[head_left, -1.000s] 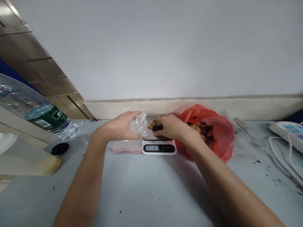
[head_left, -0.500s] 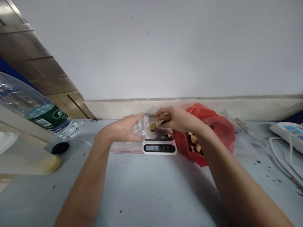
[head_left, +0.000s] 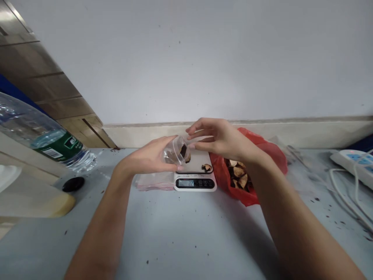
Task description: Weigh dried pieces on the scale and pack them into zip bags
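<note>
My left hand (head_left: 151, 156) grips a small clear zip bag (head_left: 171, 152), its mouth turned toward the right, with dark and tan dried slices inside. Above the bag's mouth is my right hand (head_left: 217, 140), fingers apart and nothing visible in them. Below both hands stands a white digital kitchen scale (head_left: 196, 182), its display seeming to read 2.2. One curled dried slice (head_left: 206, 168) lies on the right of its platform. A red plastic bag (head_left: 223, 177) of dried slices (head_left: 240, 177) sits open under my right forearm.
Flat zip bags (head_left: 154, 182) lie left of the scale. Farther left are a large water bottle (head_left: 62, 142), a black cap (head_left: 73, 184) and a whitish translucent container (head_left: 35, 194). On the right are clear plastic (head_left: 305, 167) and a power strip (head_left: 354, 163) with a white cable. A wall stands behind.
Slices held by my right hand have gone into the clear bag, and its fingers have opened and lifted. The scale's reading has dropped from about 10.0 to about 2.2.
</note>
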Action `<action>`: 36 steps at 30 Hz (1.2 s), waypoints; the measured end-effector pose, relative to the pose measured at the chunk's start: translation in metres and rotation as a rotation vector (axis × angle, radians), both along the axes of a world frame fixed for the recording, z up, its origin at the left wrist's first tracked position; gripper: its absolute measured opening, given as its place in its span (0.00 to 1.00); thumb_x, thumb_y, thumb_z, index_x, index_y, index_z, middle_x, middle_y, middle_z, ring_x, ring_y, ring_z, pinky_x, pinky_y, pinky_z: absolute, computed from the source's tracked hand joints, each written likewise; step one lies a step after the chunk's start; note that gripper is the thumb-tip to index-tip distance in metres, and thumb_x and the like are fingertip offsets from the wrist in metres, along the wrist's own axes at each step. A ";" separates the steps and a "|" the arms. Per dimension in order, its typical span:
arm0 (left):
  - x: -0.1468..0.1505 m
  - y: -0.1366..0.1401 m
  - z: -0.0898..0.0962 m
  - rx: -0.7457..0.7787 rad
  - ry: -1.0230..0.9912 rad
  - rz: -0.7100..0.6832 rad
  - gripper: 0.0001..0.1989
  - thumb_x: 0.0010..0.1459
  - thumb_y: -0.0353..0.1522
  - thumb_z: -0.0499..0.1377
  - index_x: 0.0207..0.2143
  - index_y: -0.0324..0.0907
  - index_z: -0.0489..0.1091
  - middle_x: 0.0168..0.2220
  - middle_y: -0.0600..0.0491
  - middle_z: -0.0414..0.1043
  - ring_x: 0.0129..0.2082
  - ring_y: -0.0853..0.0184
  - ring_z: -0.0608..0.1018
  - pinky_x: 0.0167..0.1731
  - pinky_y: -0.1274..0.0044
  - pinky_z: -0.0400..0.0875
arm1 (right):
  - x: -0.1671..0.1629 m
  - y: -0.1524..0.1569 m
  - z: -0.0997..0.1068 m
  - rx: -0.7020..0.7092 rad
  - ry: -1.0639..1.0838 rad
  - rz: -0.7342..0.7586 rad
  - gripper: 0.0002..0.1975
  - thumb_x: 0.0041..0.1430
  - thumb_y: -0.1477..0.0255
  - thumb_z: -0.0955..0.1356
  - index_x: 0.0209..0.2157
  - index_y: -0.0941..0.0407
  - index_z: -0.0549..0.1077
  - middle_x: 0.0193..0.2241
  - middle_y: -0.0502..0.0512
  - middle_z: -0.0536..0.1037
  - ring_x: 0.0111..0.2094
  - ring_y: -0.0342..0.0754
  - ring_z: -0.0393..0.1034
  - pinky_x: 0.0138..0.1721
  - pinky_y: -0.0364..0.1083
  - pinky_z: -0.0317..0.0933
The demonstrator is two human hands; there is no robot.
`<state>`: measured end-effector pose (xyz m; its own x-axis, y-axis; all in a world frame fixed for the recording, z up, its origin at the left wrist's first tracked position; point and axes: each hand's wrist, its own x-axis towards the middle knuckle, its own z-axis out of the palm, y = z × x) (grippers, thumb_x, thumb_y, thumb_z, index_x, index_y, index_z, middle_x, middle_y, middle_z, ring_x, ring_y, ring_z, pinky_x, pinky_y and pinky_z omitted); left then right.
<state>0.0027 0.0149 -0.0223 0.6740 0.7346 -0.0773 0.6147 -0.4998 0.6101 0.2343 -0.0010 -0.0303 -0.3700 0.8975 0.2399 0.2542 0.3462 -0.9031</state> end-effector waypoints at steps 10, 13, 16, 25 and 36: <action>-0.012 0.000 0.005 0.023 0.078 0.191 0.46 0.54 0.51 0.65 0.71 0.46 0.57 0.69 0.45 0.66 0.66 0.50 0.71 0.60 0.66 0.69 | 0.005 0.003 -0.003 -0.228 -0.920 -0.031 0.18 0.49 0.77 0.76 0.43 0.53 0.80 0.38 0.55 0.83 0.39 0.54 0.79 0.35 0.46 0.69; -0.013 0.002 0.001 0.097 0.128 0.136 0.34 0.52 0.47 0.64 0.61 0.47 0.69 0.65 0.45 0.72 0.64 0.49 0.73 0.57 0.67 0.71 | 0.000 0.004 -0.009 -0.234 -0.929 -0.037 0.14 0.46 0.82 0.74 0.36 0.54 0.80 0.35 0.56 0.82 0.35 0.54 0.78 0.29 0.45 0.65; -0.011 0.004 -0.005 0.102 0.213 0.080 0.23 0.52 0.43 0.62 0.49 0.46 0.73 0.54 0.46 0.78 0.56 0.50 0.78 0.51 0.67 0.72 | -0.002 0.004 -0.009 -0.193 -0.865 -0.059 0.12 0.47 0.84 0.73 0.32 0.55 0.79 0.32 0.56 0.81 0.33 0.52 0.76 0.29 0.46 0.65; -0.005 0.005 -0.008 0.008 0.097 -0.019 0.25 0.53 0.45 0.63 0.53 0.48 0.72 0.51 0.49 0.79 0.49 0.55 0.80 0.47 0.69 0.72 | -0.014 0.003 -0.007 0.029 -0.256 0.011 0.09 0.65 0.66 0.70 0.33 0.56 0.76 0.33 0.54 0.83 0.35 0.49 0.78 0.41 0.47 0.70; -0.015 0.007 -0.009 0.003 0.306 0.104 0.23 0.49 0.44 0.62 0.47 0.46 0.72 0.46 0.47 0.79 0.44 0.53 0.81 0.38 0.71 0.73 | -0.019 0.016 -0.031 0.063 -0.585 0.103 0.13 0.53 0.86 0.68 0.25 0.55 0.78 0.28 0.52 0.83 0.31 0.49 0.76 0.35 0.47 0.66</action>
<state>-0.0119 0.0222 -0.0309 0.5411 0.7991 -0.2621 0.8173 -0.4262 0.3878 0.2149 0.0148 -0.0617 -0.5409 0.8408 0.0216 0.6657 0.4437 -0.6000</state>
